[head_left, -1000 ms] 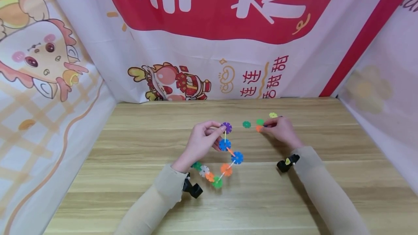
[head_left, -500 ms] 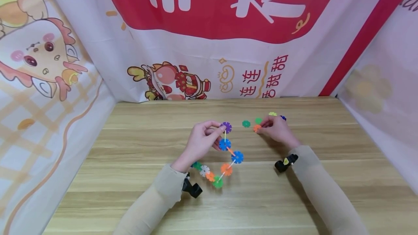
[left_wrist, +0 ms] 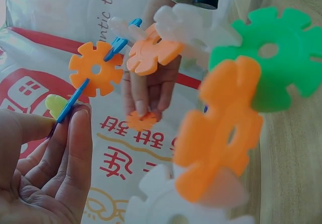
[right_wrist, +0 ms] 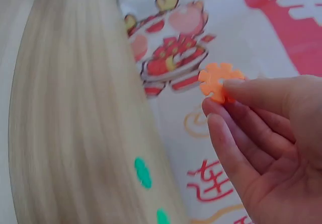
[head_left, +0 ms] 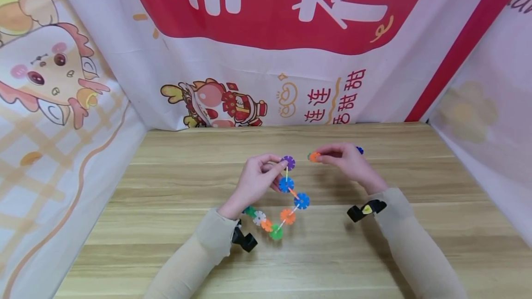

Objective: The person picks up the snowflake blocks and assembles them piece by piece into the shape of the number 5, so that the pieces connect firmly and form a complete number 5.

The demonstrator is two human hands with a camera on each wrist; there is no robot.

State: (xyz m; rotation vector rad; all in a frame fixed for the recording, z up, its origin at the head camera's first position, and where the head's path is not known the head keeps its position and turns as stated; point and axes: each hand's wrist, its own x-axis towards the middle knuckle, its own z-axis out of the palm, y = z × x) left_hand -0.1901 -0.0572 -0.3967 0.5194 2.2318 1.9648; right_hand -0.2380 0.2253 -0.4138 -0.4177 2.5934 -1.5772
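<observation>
My left hand (head_left: pixel 257 176) pinches a purple snowflake disc (head_left: pixel 289 163) at the top end of a linked chain. From it the chain hangs and curves back under the left wrist, with a blue disc (head_left: pixel 302 200), an orange one (head_left: pixel 287 216), a light green one (head_left: pixel 276 232) and a white one (head_left: pixel 259 218). In the left wrist view a green disc (left_wrist: pixel 274 53) of the chain looms large. A loose orange snowflake disc (right_wrist: pixel 214 80) is pinched between thumb and fingers of my right hand (head_left: pixel 348 163), to the right of the purple disc and apart from it.
Past the right hand a dark blue disc (head_left: pixel 359 150) lies on the wooden table (head_left: pixel 187 243). Green discs (right_wrist: pixel 143 172) lie near its far edge in the right wrist view. A printed cloth (head_left: pixel 232 59) stands behind, with others at both sides.
My right hand has drawn the orange disc left, away from the loose discs and toward the purple one. My left hand and the chain have stayed nearly still.
</observation>
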